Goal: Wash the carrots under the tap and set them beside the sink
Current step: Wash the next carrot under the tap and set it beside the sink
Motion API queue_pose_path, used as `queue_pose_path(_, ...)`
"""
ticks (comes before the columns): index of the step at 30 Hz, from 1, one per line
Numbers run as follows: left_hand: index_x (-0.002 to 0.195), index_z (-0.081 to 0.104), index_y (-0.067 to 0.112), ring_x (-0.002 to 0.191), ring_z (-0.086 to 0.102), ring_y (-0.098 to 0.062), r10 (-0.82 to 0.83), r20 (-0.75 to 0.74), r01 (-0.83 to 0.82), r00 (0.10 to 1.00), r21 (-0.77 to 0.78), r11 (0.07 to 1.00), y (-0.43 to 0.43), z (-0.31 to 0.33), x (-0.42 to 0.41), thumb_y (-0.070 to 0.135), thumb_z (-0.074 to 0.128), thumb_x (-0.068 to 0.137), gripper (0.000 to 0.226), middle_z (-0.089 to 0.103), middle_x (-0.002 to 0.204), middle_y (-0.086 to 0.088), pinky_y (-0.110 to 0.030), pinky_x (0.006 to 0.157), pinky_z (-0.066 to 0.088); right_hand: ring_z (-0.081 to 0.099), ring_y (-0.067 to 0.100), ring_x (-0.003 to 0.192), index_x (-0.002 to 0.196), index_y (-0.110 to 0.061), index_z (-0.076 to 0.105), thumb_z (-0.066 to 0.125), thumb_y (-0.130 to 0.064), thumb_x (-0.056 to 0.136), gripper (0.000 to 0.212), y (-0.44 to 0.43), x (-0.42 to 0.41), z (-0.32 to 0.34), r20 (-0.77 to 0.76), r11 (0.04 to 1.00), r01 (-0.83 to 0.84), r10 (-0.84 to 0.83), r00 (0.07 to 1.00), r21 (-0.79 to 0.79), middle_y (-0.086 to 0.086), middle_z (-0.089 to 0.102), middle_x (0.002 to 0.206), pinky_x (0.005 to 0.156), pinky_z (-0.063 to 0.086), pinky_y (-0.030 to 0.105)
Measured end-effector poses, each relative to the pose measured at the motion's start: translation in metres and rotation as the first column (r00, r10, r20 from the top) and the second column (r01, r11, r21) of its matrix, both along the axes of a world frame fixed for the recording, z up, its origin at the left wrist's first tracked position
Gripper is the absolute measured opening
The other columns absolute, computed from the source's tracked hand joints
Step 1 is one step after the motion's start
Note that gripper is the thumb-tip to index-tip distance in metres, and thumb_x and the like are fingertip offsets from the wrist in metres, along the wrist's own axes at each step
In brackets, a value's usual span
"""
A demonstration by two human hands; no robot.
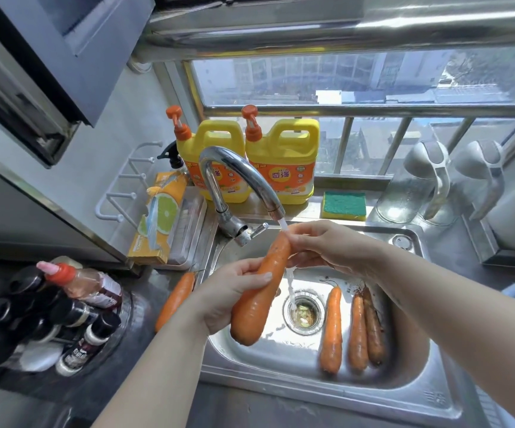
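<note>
My left hand (231,291) grips a fat orange carrot (257,307) by its thick lower half, holding it tilted over the steel sink (280,362). My right hand (324,245) pinches the carrot's thin upper end right under the running tap (234,177). Water streams down into the drain (304,310). Three more carrots (353,329) lie side by side in the basin's right half, the rightmost one dirty. Another carrot (174,299) lies on the counter left of the sink.
Two yellow detergent jugs (250,162) stand behind the tap, a green-and-yellow sponge (344,205) beside them. A tray of dark bottles (49,316) fills the left counter. Clear jugs (419,183) stand at the right, and a box (160,217) lies left of the tap.
</note>
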State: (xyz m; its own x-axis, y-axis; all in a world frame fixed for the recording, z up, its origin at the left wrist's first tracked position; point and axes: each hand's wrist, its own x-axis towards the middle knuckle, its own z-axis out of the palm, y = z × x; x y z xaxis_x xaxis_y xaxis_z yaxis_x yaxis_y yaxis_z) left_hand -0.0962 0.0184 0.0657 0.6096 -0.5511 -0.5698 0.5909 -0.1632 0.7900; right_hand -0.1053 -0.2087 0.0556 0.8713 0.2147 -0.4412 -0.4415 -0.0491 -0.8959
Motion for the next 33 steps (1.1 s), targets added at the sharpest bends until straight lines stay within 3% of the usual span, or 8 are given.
queue_pose_path(3, 0.127, 0.061, 0.012, 0.094, 0.072, -0.026, -0.017, -0.002, 0.017, 1.000, -0.007, 1.000, -0.001, 0.004, 0.001, 0.015, 0.072, 0.078, 0.050, 0.074, 0.103, -0.010, -0.032, 0.073, 0.058, 0.074, 0.029, 0.098, 0.112, -0.017, 0.064, 0.051, -0.026, 0.105, 0.017, -0.001, -0.001, 0.003, 0.071, 0.995, 0.000, 0.008, 0.997, -0.104, 0.014, 0.075, 0.105, 0.100, 0.054, 0.048)
queue_pose_path(8, 0.129, 0.061, 0.011, 0.092, 0.071, -0.023, -0.036, 0.100, 0.029, 0.994, 0.066, 0.997, -0.010, 0.005, 0.000, 0.005, 0.068, 0.090, 0.040, 0.072, 0.108, -0.013, -0.033, 0.076, 0.056, 0.072, 0.024, 0.076, 0.097, -0.015, 0.066, 0.057, -0.027, 0.102, 0.016, 0.005, 0.004, 0.003, 0.231, 0.946, 0.134, -0.066, 0.971, -0.294, 0.012, 0.076, 0.087, 0.090, 0.057, 0.053)
queue_pose_path(10, 0.130, 0.061, 0.010, 0.094, 0.071, -0.024, -0.017, 0.114, 0.009, 0.993, 0.074, 0.997, -0.012, 0.004, 0.000, 0.004, 0.068, 0.090, 0.041, 0.072, 0.111, -0.014, -0.034, 0.078, 0.056, 0.073, 0.025, 0.075, 0.096, -0.013, 0.068, 0.059, -0.026, 0.101, 0.016, 0.006, 0.006, 0.005, 0.256, 0.931, 0.160, -0.076, 0.964, -0.328, 0.012, 0.076, 0.085, 0.088, 0.058, 0.052)
queue_pose_path(15, 0.126, 0.062, 0.015, 0.096, 0.072, -0.024, -0.038, 0.095, 0.031, 0.995, 0.065, 0.997, -0.004, 0.005, 0.002, 0.005, 0.069, 0.089, 0.039, 0.072, 0.114, -0.013, -0.032, 0.076, 0.058, 0.073, 0.035, 0.098, 0.108, -0.010, 0.065, 0.058, -0.015, 0.101, 0.012, -0.005, 0.008, 0.012, 0.122, 0.978, 0.001, 0.025, 0.992, -0.210, 0.025, 0.074, 0.103, 0.098, 0.055, 0.049)
queue_pose_path(18, 0.127, 0.062, 0.015, 0.096, 0.072, -0.024, -0.032, 0.080, 0.027, 0.996, 0.054, 0.998, -0.001, 0.005, 0.002, 0.006, 0.070, 0.087, 0.042, 0.072, 0.115, -0.013, -0.033, 0.077, 0.059, 0.073, 0.034, 0.102, 0.114, -0.008, 0.064, 0.057, -0.013, 0.101, 0.015, -0.008, 0.008, 0.012, 0.058, 0.987, -0.038, 0.047, 0.997, -0.154, 0.025, 0.073, 0.107, 0.101, 0.054, 0.048)
queue_pose_path(21, 0.124, 0.063, 0.016, 0.095, 0.072, -0.024, -0.021, 0.079, 0.017, 0.997, 0.052, 0.998, 0.000, 0.004, 0.002, 0.009, 0.071, 0.084, 0.042, 0.072, 0.116, -0.015, -0.035, 0.079, 0.059, 0.073, 0.032, 0.100, 0.113, -0.009, 0.066, 0.059, -0.014, 0.101, 0.015, -0.005, 0.010, 0.012, 0.035, 0.992, -0.022, 0.026, 0.999, -0.123, 0.021, 0.075, 0.104, 0.100, 0.054, 0.047)
queue_pose_path(26, 0.115, 0.065, 0.021, 0.098, 0.070, -0.024, 0.017, 0.153, -0.034, 0.988, 0.110, 0.993, -0.004, 0.003, 0.003, 0.004, 0.069, 0.090, 0.031, 0.073, 0.112, -0.011, -0.039, 0.087, 0.056, 0.076, 0.030, 0.091, 0.106, -0.011, 0.072, 0.064, -0.033, 0.098, 0.025, 0.010, 0.013, 0.007, 0.110, 0.976, 0.109, -0.090, 0.990, -0.191, 0.015, 0.078, 0.094, 0.093, 0.058, 0.049)
queue_pose_path(33, 0.117, 0.066, 0.023, 0.106, 0.070, -0.030, 0.028, 0.194, -0.057, 0.981, 0.146, 0.988, -0.007, -0.004, 0.002, 0.009, 0.073, 0.089, 0.031, 0.073, 0.114, -0.010, -0.043, 0.091, 0.056, 0.076, 0.030, 0.080, 0.098, -0.005, 0.073, 0.063, -0.031, 0.098, 0.028, 0.017, 0.012, 0.008, 0.188, 0.949, 0.195, -0.150, 0.971, -0.249, 0.014, 0.077, 0.083, 0.083, 0.062, 0.045)
